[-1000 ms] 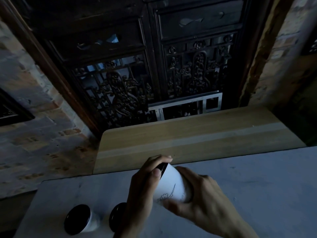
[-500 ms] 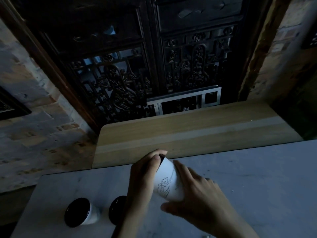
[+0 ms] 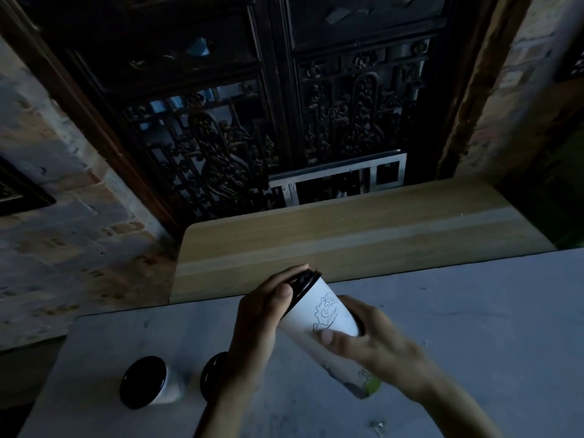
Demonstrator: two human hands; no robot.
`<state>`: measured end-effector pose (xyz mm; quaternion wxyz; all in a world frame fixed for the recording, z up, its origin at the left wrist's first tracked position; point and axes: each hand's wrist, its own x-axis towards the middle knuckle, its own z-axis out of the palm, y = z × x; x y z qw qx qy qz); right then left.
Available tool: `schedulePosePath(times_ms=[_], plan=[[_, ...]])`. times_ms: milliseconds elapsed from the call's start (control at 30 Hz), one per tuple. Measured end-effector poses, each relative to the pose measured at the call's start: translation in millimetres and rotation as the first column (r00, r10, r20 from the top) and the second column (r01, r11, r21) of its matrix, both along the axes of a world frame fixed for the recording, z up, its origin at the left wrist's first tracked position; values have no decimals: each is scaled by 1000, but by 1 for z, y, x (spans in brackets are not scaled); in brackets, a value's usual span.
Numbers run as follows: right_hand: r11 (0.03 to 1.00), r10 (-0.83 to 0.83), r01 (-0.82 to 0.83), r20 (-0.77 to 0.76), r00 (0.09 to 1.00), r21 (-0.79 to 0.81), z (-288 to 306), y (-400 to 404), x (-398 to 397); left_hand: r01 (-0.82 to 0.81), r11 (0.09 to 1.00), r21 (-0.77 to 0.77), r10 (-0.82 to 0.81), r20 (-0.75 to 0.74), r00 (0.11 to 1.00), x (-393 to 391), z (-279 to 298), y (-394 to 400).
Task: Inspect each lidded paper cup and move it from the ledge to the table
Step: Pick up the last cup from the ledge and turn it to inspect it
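Note:
A white paper cup (image 3: 325,316) with a black lid and a line drawing is held tilted above the grey table (image 3: 474,327), lid end pointing away from me. My left hand (image 3: 262,314) grips its lid end, thumb on the rim. My right hand (image 3: 369,346) wraps the cup's lower body from the right. Two more black-lidded cups stand on the table at the lower left: one (image 3: 145,382) in full view, the other (image 3: 215,374) partly hidden behind my left forearm. The wooden ledge (image 3: 363,235) behind the table has no cups on it.
A dark carved wooden screen (image 3: 284,128) rises behind the ledge, with a small metal frame (image 3: 338,178) at its base. Brick walls stand to the left (image 3: 63,232) and right. The table's left edge lies close to the standing cups.
The cup has been turned in my hands, so the drawing now faces up and more of the lid shows. Both hands stayed over the same part of the table.

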<state>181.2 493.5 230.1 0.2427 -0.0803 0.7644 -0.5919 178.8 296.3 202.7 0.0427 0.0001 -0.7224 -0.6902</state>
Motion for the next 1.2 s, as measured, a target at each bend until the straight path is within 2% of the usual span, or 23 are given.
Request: schedulePosePath(times_ms=[67,133,167,200,233,267,300,367,400,433,467,533,600,667,700,733,800,900,1000,1067,1100,1200], plan=[[996,-7,18,-138,990,84,-3,-3,5,-108,993,-42,108,-18,994,-4,-2,4],[928,97,47,-364,926,368,-3,-12,14,-178,983,-44,178,-1,984,-6,-1,11],[876,148,71,-406,902,476,-4,-14,16,-193,981,-34,194,21,981,-5,-2,14],[861,152,89,-420,895,501,-8,-15,18,-187,982,-22,188,40,981,-5,-3,16],[880,127,96,-426,896,465,-7,-16,18,-177,984,-6,177,60,982,-3,-1,17],[934,61,85,-389,919,348,-6,-14,19,-163,986,30,161,71,984,-2,-1,17],[982,-9,61,-285,959,176,-5,-11,17,-159,984,80,151,91,984,0,-1,16],[985,-81,83,23,996,-148,-4,-5,15,-149,971,188,126,129,984,2,-2,13],[961,-61,102,161,985,-259,-2,-3,16,-140,964,225,108,148,983,3,-2,12],[944,-41,115,236,971,-309,0,-4,18,-135,961,239,97,163,982,4,-3,11],[942,-35,112,239,970,-317,-1,-5,18,-139,964,228,102,168,981,5,-2,11],[973,-84,111,138,987,-203,-7,-9,17,-191,969,156,164,169,972,6,-3,13],[994,-106,105,-77,991,-16,-10,-13,17,-241,966,89,223,174,959,6,-4,14],[970,-12,87,-313,950,225,-15,-16,22,-251,966,62,235,191,953,6,-5,17],[945,38,92,-383,923,315,-17,-16,26,-238,970,58,222,198,955,7,-6,17],[937,48,105,-423,905,332,-19,-16,29,-218,974,65,202,196,960,7,-7,17],[972,-22,112,-393,919,208,-20,-13,29,-183,978,102,165,168,972,8,-5,17],[983,-118,107,-68,991,-151,-19,-9,22,-140,975,175,122,113,986,10,-2,12],[918,-37,106,184,982,-382,-16,-5,21,-133,967,216,111,111,988,10,-2,10],[910,-43,125,210,977,-395,-17,-6,23,-158,966,204,134,128,983,10,-2,12],[927,-77,135,175,982,-350,-18,-8,23,-173,966,190,148,136,979,10,-3,13],[985,-142,129,-114,983,-113,-18,-14,28,-194,974,119,179,132,975,10,-6,14]])
